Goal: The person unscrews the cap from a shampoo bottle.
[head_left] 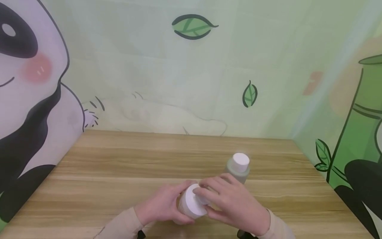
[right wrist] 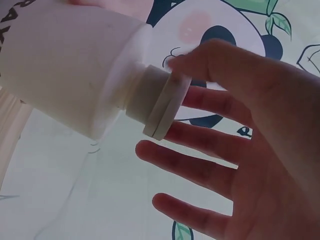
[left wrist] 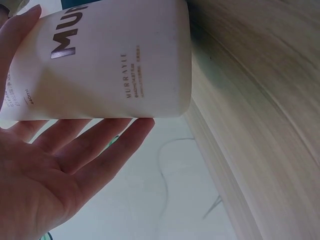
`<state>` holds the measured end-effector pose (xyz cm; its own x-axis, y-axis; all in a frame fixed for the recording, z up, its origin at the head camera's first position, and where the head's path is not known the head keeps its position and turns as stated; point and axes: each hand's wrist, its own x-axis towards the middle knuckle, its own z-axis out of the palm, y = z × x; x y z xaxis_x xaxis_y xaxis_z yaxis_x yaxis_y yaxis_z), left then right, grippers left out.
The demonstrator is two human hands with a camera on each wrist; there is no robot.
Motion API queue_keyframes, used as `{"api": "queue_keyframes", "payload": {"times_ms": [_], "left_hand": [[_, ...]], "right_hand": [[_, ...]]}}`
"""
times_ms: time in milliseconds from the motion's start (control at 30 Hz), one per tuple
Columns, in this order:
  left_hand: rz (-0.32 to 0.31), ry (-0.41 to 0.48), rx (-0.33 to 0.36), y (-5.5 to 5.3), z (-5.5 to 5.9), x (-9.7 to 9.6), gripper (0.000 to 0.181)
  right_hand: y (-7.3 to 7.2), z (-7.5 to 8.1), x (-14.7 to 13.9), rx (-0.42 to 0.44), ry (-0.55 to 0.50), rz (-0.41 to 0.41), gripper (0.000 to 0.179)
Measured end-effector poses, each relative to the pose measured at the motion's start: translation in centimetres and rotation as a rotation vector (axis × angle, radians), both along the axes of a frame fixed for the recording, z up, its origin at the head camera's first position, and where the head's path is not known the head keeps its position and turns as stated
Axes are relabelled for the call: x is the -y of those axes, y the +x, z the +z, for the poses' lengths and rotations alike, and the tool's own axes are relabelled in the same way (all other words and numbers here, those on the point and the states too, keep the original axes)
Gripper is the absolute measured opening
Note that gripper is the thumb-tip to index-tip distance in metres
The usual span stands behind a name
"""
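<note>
While the left hand (head_left: 161, 204) holds the white bottle (left wrist: 115, 65) — its grip spread to the bottle's width, thumb and fingers on opposite sides — the right hand (head_left: 234, 204) pinches the cap (right wrist: 167, 102) in a narrower grip, lower fingers spread. The bottle tilts over the surface (head_left: 113, 189), near a green bottle (head_left: 237, 171) behind the right hand.

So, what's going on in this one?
A person's left hand grips a white bottle while the right hand holds its cap with thumb and fingers. The cap is on the bottle; whether it is being turned can't be told. A second bottle, also capped, stands on the wooden table just beyond the right hand.
</note>
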<state>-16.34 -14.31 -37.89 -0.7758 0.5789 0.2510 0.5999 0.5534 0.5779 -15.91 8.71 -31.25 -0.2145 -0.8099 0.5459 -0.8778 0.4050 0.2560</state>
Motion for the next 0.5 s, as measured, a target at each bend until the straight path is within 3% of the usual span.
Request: {"api": "queue_keyframes", "payload": {"times_ms": [200, 500], "left_hand": [[0.004, 0.005, 0.010, 0.27, -0.14, -0.02, 0.078], [0.006, -0.005, -0.006, 0.17, 0.11, -0.12, 0.077]], "right_hand": [[0.16, -0.06, -0.11, 0.048, -0.027, -0.059, 0.051], [-0.09, 0.00, -0.05, 0.011, -0.031, -0.074, 0.035]]}}
